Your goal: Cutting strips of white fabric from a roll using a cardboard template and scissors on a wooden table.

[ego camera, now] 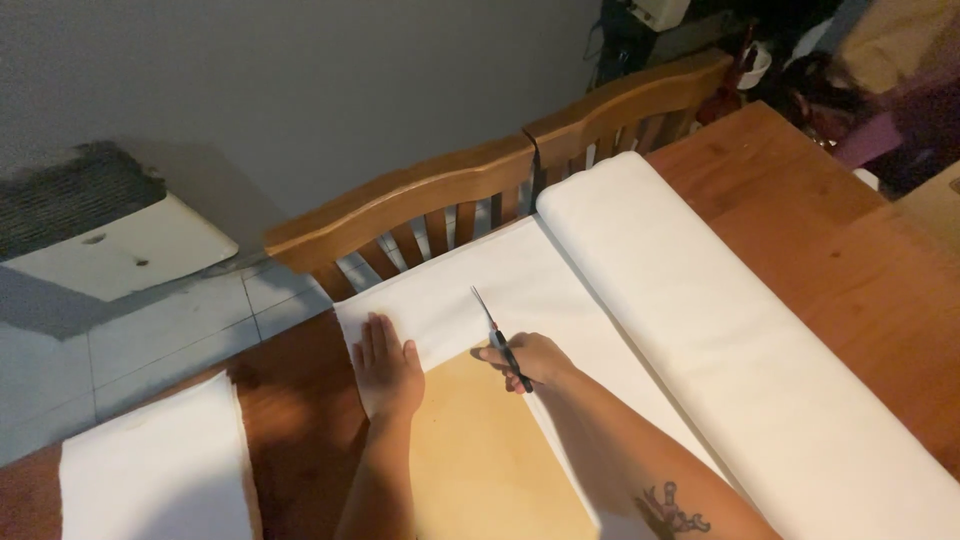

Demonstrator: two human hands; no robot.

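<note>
At twelve o'clock of the tan board [490, 460], the right hand [535, 358] grips scissors [500, 338] mid-cut through white fabric [450, 295], most uncut, while the left hand [386, 368] presses flat.

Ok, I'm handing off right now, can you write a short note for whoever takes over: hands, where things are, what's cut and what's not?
Left hand: flat, palm down, pressing the white fabric at the top edge of the tan pattern sheet.
Right hand: gripping black-handled scissors, blades pointing away across the fabric.
Fabric roll: to the right on the wooden table, sheet unrolled from it towards the chairs.
A separate white piece lies at the left.
Done: scissors sit at the pattern's top right corner; how far the cut runs I cannot tell.
Left: fabric ahead of the blades looks uncut.
</note>
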